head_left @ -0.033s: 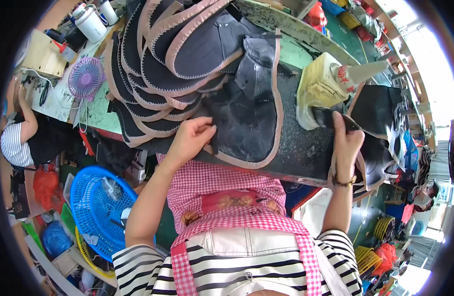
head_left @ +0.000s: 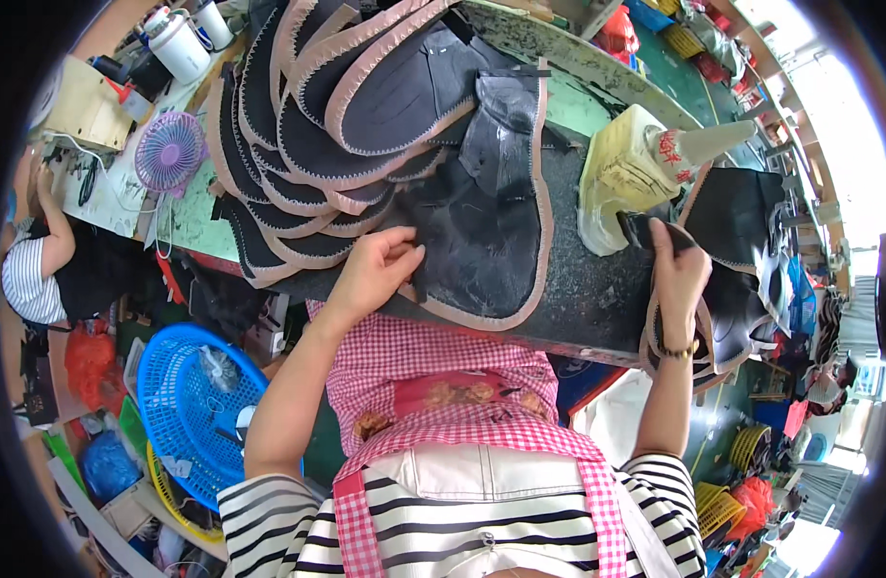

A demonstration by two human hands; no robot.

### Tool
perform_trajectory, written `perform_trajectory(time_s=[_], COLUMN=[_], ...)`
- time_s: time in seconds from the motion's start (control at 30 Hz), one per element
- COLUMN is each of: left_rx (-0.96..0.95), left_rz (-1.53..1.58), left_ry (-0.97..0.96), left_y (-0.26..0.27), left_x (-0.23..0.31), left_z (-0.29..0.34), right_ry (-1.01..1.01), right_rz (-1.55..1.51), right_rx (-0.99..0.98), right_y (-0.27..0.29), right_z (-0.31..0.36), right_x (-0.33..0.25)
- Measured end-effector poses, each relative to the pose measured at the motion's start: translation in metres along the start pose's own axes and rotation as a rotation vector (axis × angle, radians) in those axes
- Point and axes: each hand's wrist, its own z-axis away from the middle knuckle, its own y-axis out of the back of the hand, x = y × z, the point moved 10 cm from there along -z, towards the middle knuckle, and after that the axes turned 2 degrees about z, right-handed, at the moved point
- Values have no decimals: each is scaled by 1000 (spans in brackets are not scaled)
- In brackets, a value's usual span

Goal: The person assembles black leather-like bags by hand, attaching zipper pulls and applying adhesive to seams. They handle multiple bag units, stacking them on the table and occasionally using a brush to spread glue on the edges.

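Observation:
A black leather-like panel (head_left: 491,241) with a beige bound edge lies at the front of the dark worktop. At its left edge my left hand (head_left: 374,270) is curled, the fingertips against the panel. My right hand (head_left: 678,275) pinches a glossy black flat piece (head_left: 638,229) between thumb and fingers; whether it joins the stack beneath is hidden. Just behind that piece stands a yellowish, glue-smeared squeeze bottle (head_left: 621,173) with a long pale nozzle. More black edged panels (head_left: 737,217) hang beside my right hand.
Overlapping black pieces with beige zigzag-stitched edges (head_left: 303,173) are heaped at the back left. A purple fan (head_left: 169,152) sits left of them. Below the bench's left end is a blue plastic basket (head_left: 178,409). Another person's arm (head_left: 53,217) shows at the far left.
My right hand has shifted slightly, and the black piece in it has moved a little to the right, away from the bottle. My left hand and the panel look almost unmoved.

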Motion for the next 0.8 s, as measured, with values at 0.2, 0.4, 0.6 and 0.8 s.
perform_trajectory(time_s=[0.2, 0.4, 0.6, 0.8], left_rx=[-25, -17, 176, 13], left_rz=[-14, -206, -246, -14], left_ry=[14, -18, -185, -75], left_y=[4, 2, 13, 8], left_x=[-9, -10, -3, 8], left_z=[-2, -6, -7, -9], right_ry=[-342, -18, 592, -76], right_rz=[-274, -107, -275, -220], right_rx=[-165, -195, -512, -21], right_y=[-18, -126, -114, -8], right_z=[20, 33, 88, -5], right_x=[1, -65, -117, -12])
